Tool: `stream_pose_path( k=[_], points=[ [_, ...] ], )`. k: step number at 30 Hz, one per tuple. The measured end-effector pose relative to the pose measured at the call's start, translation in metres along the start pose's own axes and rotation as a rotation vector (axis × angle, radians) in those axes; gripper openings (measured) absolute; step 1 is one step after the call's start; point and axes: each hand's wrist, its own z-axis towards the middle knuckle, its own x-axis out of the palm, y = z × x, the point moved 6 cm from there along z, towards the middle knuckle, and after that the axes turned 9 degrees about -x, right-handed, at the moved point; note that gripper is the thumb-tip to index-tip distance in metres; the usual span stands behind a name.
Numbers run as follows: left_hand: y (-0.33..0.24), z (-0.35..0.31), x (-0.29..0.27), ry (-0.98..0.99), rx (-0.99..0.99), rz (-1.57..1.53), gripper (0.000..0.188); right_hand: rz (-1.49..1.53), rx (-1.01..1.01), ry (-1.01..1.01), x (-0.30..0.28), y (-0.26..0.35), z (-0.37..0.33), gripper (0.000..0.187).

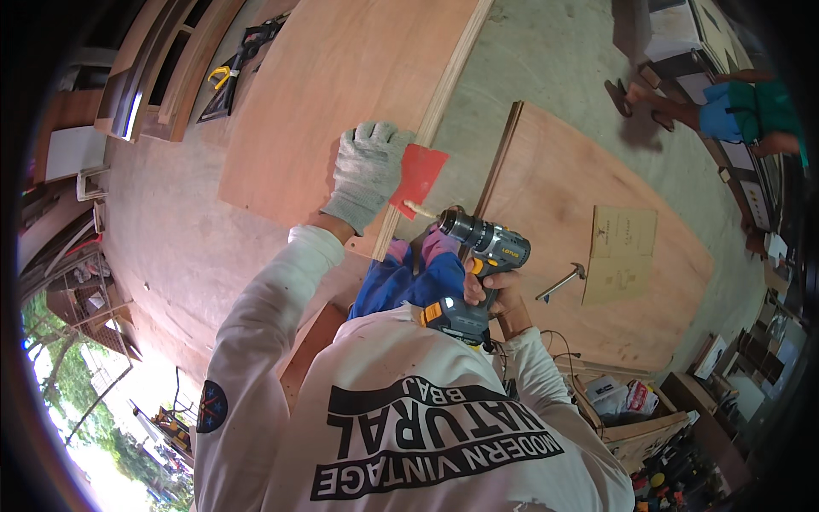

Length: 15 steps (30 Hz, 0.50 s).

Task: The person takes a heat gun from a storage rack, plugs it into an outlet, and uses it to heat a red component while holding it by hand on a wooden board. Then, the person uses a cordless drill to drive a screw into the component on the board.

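My left hand, in a grey knit glove, rests on a large plywood panel near its edge. Its fingers close on a flat red plate that lies across that edge; the thumb is hidden. A black and grey cordless drill with yellow parts is in my bare right hand, fingers wrapped round the grip. From the chuck a pale bit points left, its tip at the lower part of the red plate. Whether the tip touches the plate I cannot tell.
Right of the drill lies another plywood panel, bearing a hammer and a flat cardboard piece. A black tool with a yellow handle lies upper left. A person stands upper right. Lower right is a wooden box of packages.
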Motion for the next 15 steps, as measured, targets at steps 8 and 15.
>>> stream_pose_path(
  k=[8,15],
  points=[
    [-0.002,-0.002,-0.005,0.033,-0.008,0.009,0.029,-0.038,0.017,0.041,0.01,0.016,0.003,0.046],
    [0.001,-0.002,-0.001,0.047,-0.011,-0.021,0.03,0.019,0.027,0.002,0.002,0.012,0.005,0.05]
  ],
)
